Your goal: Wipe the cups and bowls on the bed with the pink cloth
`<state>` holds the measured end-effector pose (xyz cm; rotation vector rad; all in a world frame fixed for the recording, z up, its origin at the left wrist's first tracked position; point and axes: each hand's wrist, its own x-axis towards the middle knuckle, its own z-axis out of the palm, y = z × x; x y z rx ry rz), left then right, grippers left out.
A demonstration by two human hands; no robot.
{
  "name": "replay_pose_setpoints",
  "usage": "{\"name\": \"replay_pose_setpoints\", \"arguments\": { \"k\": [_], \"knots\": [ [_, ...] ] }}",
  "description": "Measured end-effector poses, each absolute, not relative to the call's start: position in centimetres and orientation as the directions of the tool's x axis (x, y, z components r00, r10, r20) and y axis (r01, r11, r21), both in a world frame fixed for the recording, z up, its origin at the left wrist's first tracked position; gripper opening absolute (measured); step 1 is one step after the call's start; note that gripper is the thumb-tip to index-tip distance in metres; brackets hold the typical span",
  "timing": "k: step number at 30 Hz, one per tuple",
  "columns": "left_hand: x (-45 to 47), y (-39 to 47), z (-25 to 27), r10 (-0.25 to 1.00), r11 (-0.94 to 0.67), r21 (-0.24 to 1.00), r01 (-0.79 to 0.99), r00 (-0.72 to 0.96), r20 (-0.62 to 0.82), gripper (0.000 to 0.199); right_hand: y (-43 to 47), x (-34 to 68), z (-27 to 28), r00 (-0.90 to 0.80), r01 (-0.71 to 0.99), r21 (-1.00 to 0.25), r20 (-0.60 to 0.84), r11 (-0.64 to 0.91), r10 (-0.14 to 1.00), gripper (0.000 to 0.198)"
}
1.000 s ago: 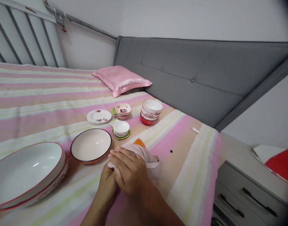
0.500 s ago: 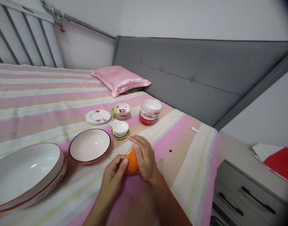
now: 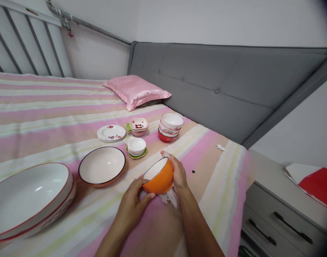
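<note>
An orange bowl (image 3: 160,179) with a white inside is held tilted above the bed, its opening turned up and away to the left. My left hand (image 3: 136,201) grips its lower left rim, thumb outside and fingers at the edge. On the other side my right hand (image 3: 178,175) presses a pale cloth (image 3: 170,198) against the bowl; part of the cloth hangs beneath and a bit pokes out above the fingers. Closest to the hands are small white dishes (image 3: 137,144) stacked on a green leaf-shaped dish (image 3: 137,155), and a wide dark-rimmed bowl (image 3: 101,166).
Large red-rimmed bowls (image 3: 32,196) stand at left. Behind are flowered plates (image 3: 111,132), small pink dishes (image 3: 139,125) and a stack of bowls (image 3: 171,126). A pink pillow (image 3: 136,91) lies by the grey headboard (image 3: 206,71). Right of the bed stands a drawer cabinet (image 3: 281,217).
The orange bowl has turned and moved slightly right and up, so its white inside now shows. My right hand has shifted from over the rim to its right side, and the cloth is more visible.
</note>
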<state>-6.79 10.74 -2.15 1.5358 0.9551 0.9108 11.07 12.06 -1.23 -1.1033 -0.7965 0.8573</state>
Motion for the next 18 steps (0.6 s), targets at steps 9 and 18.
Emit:
{"name": "replay_pose_setpoints", "arguments": {
  "k": [9, 18],
  "knots": [
    [-6.8, 9.8, 0.4, 0.887, -0.084, 0.996, -0.005, 0.456, 0.077, 0.026, 10.0, 9.0, 0.9, 0.201, 0.309, -0.866, 0.463, 0.393, 0.863, 0.041],
    [-6.7, 10.3, 0.1, 0.926, -0.016, 0.995, -0.098, 0.374, 0.052, 0.020, 8.0, 5.1, 3.5, -0.218, 0.803, -0.327, 0.617, 0.499, 0.756, 0.042]
  ]
}}
